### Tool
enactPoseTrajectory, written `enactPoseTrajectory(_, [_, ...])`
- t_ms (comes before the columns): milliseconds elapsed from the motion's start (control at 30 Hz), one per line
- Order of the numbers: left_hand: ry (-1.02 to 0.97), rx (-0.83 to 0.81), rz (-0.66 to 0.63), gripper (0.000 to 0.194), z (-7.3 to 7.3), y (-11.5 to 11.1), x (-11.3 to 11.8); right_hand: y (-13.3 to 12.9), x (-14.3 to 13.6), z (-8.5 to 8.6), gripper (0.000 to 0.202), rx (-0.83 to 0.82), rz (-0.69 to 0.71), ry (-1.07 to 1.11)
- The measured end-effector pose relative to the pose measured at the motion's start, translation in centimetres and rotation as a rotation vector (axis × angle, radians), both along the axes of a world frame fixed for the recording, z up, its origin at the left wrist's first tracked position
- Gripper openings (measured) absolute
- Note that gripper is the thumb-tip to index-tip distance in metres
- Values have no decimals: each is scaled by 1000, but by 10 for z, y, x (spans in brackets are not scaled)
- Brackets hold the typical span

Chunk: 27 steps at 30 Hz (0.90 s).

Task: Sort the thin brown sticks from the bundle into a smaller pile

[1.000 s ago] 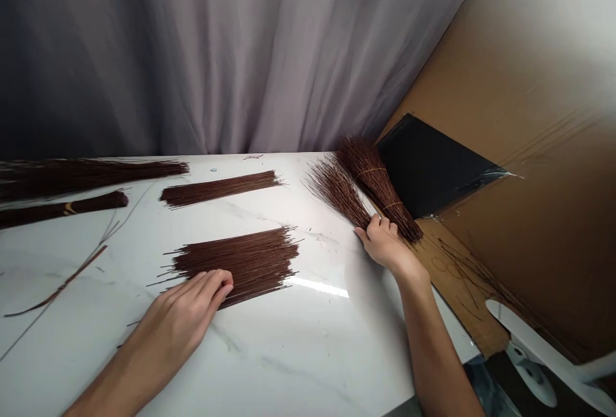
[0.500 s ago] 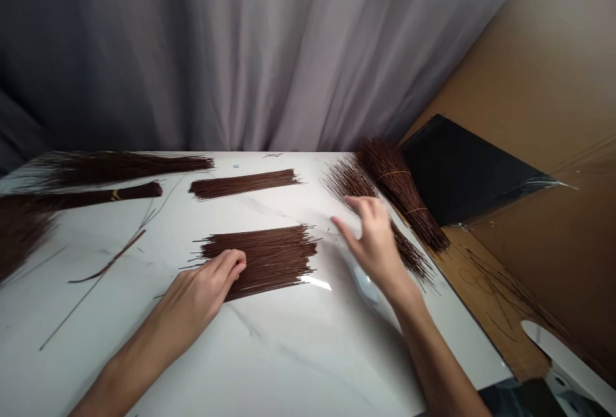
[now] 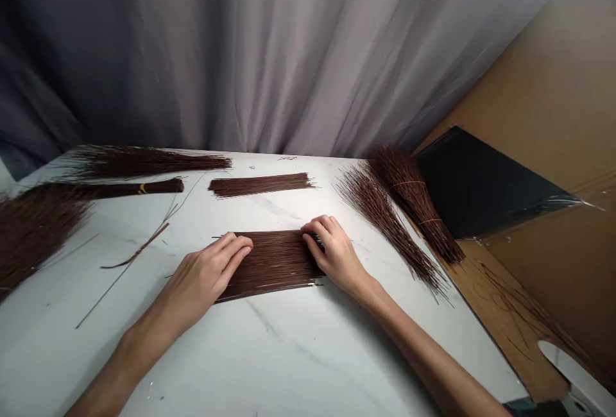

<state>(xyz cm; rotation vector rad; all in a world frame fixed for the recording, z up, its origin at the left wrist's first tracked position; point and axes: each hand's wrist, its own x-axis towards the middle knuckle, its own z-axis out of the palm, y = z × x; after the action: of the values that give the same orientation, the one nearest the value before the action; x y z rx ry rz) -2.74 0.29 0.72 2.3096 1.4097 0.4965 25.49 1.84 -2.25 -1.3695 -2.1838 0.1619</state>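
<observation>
- My left hand [image 3: 206, 276], thumb and fingers closed narrow, rests on the brown sticks [image 3: 279, 260], mid-counter.
- My right hand [image 3: 339, 253], thumb slightly parted, is at their right end.
- A loose bundle [image 3: 394, 221] lies right.

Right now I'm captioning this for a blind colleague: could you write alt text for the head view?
Left hand and right hand touch opposite ends of a flat layer of thin brown twigs on a white table. A narrower row lies behind, with twig bundles to either side and a grey curtain beyond.
</observation>
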Motion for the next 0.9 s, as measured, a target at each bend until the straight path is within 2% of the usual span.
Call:
enactPoseTrajectory(133, [-42, 60, -9, 29, -3, 0, 0, 65, -6, 0, 15, 3, 43, -59])
enactPoseTrajectory(267, [-53, 72, -37, 27, -7, -1, 3, 134, -20, 3, 12, -15, 155, -198])
enactPoseTrajectory(367, [-40, 60, -61, 25, -8, -1, 6, 164, -30, 3, 12, -9, 189, -307])
enactPoseTrajectory(467, [-21, 69, -66, 23, -8, -1, 7, 174, -35, 0, 11, 22, 204, -413])
enactPoseTrajectory(700, [-32, 74, -84, 24, -7, -5, 8, 167, -44, -1, 22, 152, 261, -630])
enactPoseTrajectory(900, [-40, 86, -90, 24, -7, -5, 9, 162, -46, -4, 20, 189, 235, -669])
